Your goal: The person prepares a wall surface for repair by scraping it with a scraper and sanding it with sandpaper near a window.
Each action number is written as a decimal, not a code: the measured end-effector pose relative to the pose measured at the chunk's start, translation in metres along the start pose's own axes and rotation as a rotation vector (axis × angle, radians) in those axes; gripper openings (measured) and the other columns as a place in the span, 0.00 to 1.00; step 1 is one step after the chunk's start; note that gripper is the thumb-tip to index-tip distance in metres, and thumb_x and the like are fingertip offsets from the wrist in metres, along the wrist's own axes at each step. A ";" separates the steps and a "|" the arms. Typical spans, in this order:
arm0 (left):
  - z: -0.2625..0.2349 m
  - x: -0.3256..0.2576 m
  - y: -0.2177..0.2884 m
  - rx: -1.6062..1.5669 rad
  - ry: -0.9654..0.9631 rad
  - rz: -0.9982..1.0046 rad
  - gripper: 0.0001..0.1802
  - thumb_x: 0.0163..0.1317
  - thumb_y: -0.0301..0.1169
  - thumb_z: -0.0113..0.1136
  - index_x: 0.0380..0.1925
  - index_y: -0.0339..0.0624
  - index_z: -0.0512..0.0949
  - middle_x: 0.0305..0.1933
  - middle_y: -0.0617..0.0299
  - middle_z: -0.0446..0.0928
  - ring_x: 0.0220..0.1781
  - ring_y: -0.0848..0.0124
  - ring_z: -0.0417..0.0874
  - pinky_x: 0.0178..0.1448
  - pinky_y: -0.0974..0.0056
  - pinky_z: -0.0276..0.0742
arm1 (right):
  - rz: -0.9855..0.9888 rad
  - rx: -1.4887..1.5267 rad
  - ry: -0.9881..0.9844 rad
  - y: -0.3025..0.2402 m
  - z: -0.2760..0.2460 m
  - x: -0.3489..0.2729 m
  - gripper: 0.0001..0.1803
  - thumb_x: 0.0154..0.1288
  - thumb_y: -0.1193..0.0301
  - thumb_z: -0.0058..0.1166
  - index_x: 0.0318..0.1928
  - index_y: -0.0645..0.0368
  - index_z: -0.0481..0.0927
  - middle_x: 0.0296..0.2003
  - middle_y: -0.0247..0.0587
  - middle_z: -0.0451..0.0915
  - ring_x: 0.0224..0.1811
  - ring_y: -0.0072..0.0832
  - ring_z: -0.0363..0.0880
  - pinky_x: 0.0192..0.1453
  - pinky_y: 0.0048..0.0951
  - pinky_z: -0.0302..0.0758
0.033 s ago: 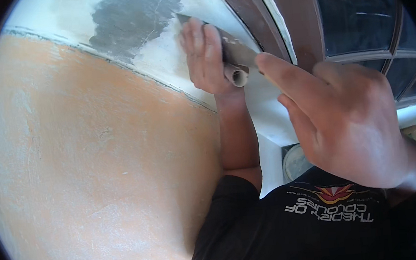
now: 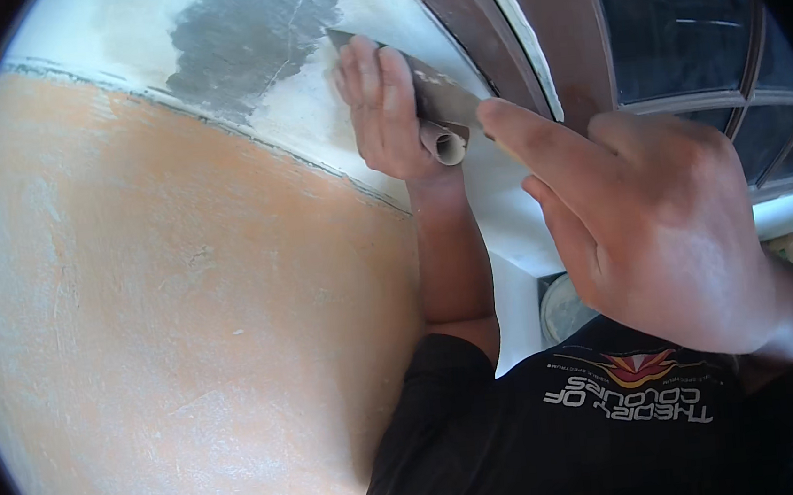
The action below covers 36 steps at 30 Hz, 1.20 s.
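Note:
My left hand (image 2: 382,107) is closed round the hollow tube handle (image 2: 447,147) of a flat metal plastering trowel (image 2: 339,38), held close to the wall. Most of the trowel's plate is hidden behind the fingers. My right hand (image 2: 662,215) grips a scraper (image 2: 449,97), its index finger stretched along the tool toward the metal blade. That blade lies against or just over the trowel plate; the exact contact is unclear. Left of the trowel, a dark grey, damp-looking patch (image 2: 242,49) marks the white wall band (image 2: 305,119).
An orange-tan wall (image 2: 184,294) fills the left side, divided from the white band by a rough groove (image 2: 245,129). On the right stand a brown frame (image 2: 571,34) and dark glass panes (image 2: 669,26). A round pale container (image 2: 564,310) shows low beyond my arm.
Both hands and their tools have shifted very slightly left in the picture. The grips stay the same.

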<state>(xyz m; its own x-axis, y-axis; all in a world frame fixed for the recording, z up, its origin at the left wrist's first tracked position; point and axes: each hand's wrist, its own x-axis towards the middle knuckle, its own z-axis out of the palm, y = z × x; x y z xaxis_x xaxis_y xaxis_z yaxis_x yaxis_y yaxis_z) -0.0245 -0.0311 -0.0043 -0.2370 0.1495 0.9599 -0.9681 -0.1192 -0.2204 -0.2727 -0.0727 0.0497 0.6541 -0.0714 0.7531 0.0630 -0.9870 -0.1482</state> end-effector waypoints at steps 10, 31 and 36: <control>0.005 -0.009 -0.025 0.042 0.053 0.133 0.29 0.76 0.50 0.48 0.52 0.29 0.79 0.54 0.35 0.82 0.58 0.38 0.83 0.63 0.39 0.79 | -0.013 -0.034 -0.020 -0.001 0.007 -0.003 0.28 0.55 0.77 0.67 0.60 0.56 0.82 0.17 0.34 0.65 0.14 0.26 0.65 0.18 0.32 0.65; 0.009 -0.007 -0.035 -0.098 0.071 0.218 0.25 0.74 0.45 0.50 0.51 0.31 0.80 0.53 0.37 0.83 0.58 0.41 0.84 0.65 0.37 0.77 | 0.004 0.013 -0.022 -0.002 0.011 -0.002 0.28 0.56 0.78 0.67 0.59 0.57 0.82 0.17 0.34 0.65 0.14 0.26 0.65 0.17 0.32 0.65; 0.007 -0.005 -0.034 -0.093 0.060 0.213 0.24 0.74 0.44 0.51 0.52 0.32 0.79 0.54 0.37 0.83 0.58 0.39 0.84 0.64 0.38 0.77 | 0.004 0.065 0.030 -0.002 0.013 -0.002 0.27 0.57 0.77 0.67 0.60 0.58 0.81 0.16 0.34 0.65 0.14 0.25 0.64 0.17 0.32 0.64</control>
<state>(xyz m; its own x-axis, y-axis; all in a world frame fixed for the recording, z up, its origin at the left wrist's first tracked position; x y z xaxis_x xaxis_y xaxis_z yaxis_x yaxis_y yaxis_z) 0.0104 -0.0345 -0.0005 -0.4386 0.1889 0.8786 -0.8983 -0.0640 -0.4347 -0.2644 -0.0692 0.0401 0.6317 -0.0809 0.7710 0.1094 -0.9753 -0.1920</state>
